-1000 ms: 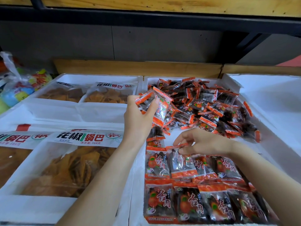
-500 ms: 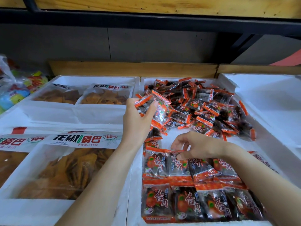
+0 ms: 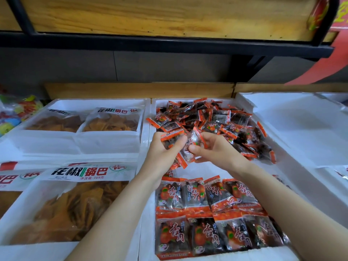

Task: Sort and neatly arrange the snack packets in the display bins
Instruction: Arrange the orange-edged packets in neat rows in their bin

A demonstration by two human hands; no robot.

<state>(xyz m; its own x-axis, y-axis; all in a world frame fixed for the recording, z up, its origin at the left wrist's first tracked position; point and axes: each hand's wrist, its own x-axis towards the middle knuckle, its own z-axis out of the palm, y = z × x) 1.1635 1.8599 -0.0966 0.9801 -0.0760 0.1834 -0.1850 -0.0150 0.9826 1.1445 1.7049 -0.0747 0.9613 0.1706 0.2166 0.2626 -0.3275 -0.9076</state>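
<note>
Head view, one moment. Both hands were raised over the middle bin (image 3: pixel 145 132), about its centre. The left hand (image 3: pixel 163 153) was curled round a small held bunch (image 3: pixel 170 138) of orange-edged packets. The right hand (image 3: pixel 218 149), just at its 3 o'clock and touching the same bunch, pinched one packet between thumb and fingers; neither hand was slack or spread. The loose heap (image 3: pixel 216 117) filled the 12 o'clock end of the bin, and the laid rows (image 3: pixel 203 208) lay overlapped at the 6 o'clock end, with bare bin floor between them directly under the hands. Large bags (image 3: pixel 75 204) of flat crisps sat in the bin at 9 o'clock. We judged the step to be drawing a single packet off the bunch for the next row. Risks as we saw them: the film looked glossy, so a pull from the right hand could drag loose a neighbour from the left hand's grip, which might drop onto the far row and skew it. A packet set down at a slant would break the overlap. At least one packet in the far row seemed printed-side reversed, and adding beside it could carry the mismatch along the row.
</note>
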